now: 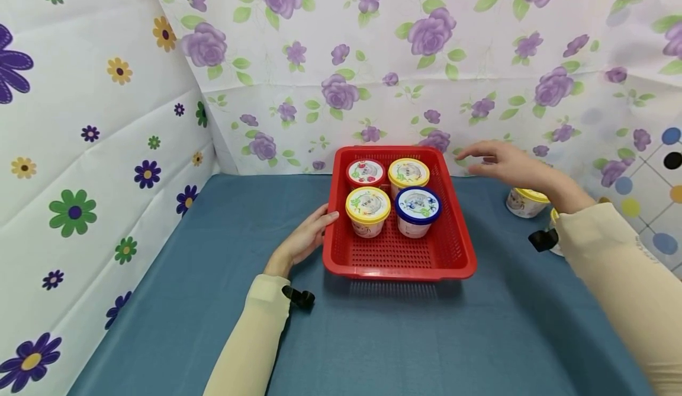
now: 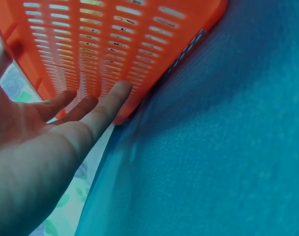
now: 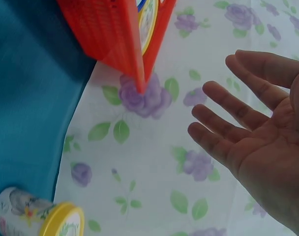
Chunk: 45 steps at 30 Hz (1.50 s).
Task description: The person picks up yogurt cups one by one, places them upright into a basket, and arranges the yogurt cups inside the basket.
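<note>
A red plastic basket (image 1: 394, 260) with slotted sides stands on the blue tablecloth. Inside are a red-lidded tub (image 1: 366, 173), a yellow-lidded tub (image 1: 408, 174) at the back, another yellow-lidded tub (image 1: 368, 205) in front and a blue-lidded tub (image 1: 418, 206). My left hand (image 1: 306, 236) holds the basket's left side, thumb on the rim; in the left wrist view its fingers (image 2: 107, 105) lie along the slotted outer wall. Off the basket's far right corner, my right hand (image 1: 506, 162) is raised in the air, holding nothing, its fingers spread in the right wrist view.
To the right, a yellow-lidded tub (image 1: 524, 202) sits on the table near the back. A second tub (image 1: 556, 245) is mostly hidden behind the right sleeve. Flowered sheets (image 1: 341, 41) hang along the back and left edges of the table.
</note>
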### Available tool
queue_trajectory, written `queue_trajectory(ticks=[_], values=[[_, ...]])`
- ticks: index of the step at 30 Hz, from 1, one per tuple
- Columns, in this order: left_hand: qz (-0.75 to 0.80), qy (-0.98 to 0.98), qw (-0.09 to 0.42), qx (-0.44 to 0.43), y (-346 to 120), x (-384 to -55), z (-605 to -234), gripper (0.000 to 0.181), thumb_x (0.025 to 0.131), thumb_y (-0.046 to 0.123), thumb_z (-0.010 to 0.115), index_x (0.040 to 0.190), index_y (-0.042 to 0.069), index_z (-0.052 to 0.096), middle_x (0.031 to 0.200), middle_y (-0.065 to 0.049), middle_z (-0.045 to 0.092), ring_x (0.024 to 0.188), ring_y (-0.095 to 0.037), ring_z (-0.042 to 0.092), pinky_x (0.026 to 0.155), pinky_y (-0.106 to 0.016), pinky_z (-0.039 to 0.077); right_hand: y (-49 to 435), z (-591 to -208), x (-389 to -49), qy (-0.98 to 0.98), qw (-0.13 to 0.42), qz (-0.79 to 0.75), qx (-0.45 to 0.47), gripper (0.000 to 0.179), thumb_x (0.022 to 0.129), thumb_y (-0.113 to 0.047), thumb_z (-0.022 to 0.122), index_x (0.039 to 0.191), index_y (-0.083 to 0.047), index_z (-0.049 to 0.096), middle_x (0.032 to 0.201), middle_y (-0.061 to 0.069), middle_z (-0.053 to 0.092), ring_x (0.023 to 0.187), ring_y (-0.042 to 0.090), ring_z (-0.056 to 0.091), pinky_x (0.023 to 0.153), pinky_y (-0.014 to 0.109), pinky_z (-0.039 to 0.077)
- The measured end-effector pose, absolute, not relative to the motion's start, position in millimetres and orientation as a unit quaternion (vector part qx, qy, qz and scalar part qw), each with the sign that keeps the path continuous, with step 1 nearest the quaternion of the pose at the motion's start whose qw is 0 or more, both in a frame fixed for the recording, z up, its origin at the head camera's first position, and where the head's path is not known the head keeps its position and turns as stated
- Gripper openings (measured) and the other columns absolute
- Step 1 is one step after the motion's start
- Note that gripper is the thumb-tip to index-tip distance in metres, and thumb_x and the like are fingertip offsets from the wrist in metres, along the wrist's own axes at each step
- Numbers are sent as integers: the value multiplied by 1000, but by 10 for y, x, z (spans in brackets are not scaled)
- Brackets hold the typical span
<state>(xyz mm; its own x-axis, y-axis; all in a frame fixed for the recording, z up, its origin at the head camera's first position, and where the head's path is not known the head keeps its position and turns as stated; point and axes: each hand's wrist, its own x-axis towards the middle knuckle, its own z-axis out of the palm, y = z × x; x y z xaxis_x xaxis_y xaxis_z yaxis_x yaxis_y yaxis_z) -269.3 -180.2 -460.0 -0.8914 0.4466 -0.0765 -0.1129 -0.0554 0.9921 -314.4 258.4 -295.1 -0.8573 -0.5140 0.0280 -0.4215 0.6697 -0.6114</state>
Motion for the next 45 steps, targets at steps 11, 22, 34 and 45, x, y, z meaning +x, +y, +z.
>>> queue_trajectory(ticks=[11, 22, 34, 45], values=[[714, 662, 192, 123, -1794, -2686, -4616, 59, 109, 34, 50, 162, 16, 30, 155, -13, 49, 138, -38, 53, 106, -44, 52, 3033, -2972, -3061, 923, 79, -302, -224, 38, 106, -17, 59, 143, -6, 59, 147, 22, 54, 138, 43, 44, 112, 74, 32], [714, 663, 192, 119, -1812, -2685, -4637, 63, 108, 38, 53, 162, 16, 29, 155, -13, 48, 137, -38, 54, 109, -47, 50, 3382, -2978, -2987, 929, 91, -298, -200, 43, 109, -24, 57, 148, -5, 53, 158, 22, 40, 146, 52, 31, 111, 74, 29], [712, 663, 195, 121, -1802, -2702, -4636, 63, 108, 38, 53, 162, 16, 30, 154, -13, 49, 136, -37, 54, 108, -45, 50, 3533, -3007, -2951, 936, 82, -286, -188, 45, 110, -28, 55, 149, -6, 53, 157, 21, 41, 143, 51, 37, 111, 52, 43], [716, 659, 193, 123, -1792, -2700, -4621, 60, 108, 35, 52, 161, 16, 31, 154, -13, 49, 137, -37, 53, 107, -43, 52, 3624, -3033, -2911, 934, 85, -301, -173, 48, 110, -29, 55, 151, -5, 49, 162, 27, 34, 143, 55, 35, 106, 72, 35]])
